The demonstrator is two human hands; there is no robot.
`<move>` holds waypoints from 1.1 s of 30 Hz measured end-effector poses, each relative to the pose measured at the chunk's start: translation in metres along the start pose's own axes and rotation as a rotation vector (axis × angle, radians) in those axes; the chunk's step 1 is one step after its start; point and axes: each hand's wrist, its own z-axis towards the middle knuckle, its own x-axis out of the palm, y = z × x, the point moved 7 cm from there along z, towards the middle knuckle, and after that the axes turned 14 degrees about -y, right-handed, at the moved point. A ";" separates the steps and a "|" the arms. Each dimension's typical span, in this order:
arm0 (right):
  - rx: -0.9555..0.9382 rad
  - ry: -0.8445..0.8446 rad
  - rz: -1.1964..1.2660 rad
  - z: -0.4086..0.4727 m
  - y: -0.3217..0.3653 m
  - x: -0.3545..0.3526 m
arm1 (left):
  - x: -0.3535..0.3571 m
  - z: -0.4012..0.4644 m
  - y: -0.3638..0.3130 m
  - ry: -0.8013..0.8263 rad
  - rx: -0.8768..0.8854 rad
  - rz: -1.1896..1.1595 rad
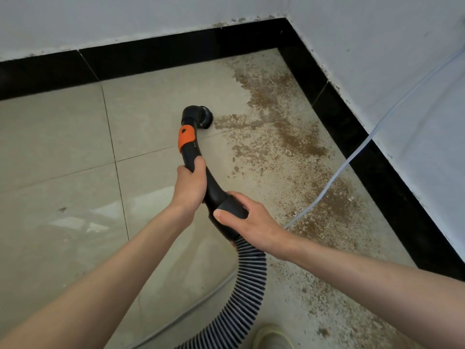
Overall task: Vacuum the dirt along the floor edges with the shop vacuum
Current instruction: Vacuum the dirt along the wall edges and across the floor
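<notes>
At the middle of the view both hands are closed round the curved black plastic vacuum handle tube (201,177). The left hand (190,183) grips it farther along, just short of the orange plastic collar (186,137); the right hand (247,222) wraps the thicker cuff nearer the body, where the ribbed black-and-grey flexible hose (247,280) joins and trails back toward the near edge. So the left hand is the nearer one to the working end and would steer, while the right carries the hose weight.

Beyond the left hand the tube runs away from the body, its long axis near to far, and ends in a round black brush nozzle (202,117) that turns to the right and sits on the beige tiled floor (63,147). Just right of the brush begins the brown scattered dirt (284,127), a band whose long axis follows the right-hand black skirting (352,137) from the far corner back toward the near right. The tiles to the left look clean, so the coming stroke likely calls for a sweep rightward and then along that skirting.

A pale blue-white cable (352,159) hangs down the right wall and crosses the dirt; it could snag the nozzle. No containers are in view, and the vacuum's canister is out of sight.
</notes>
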 end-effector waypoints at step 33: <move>-0.010 -0.139 -0.068 -0.037 -0.037 -0.006 | 0.014 -0.035 0.023 0.147 0.084 0.181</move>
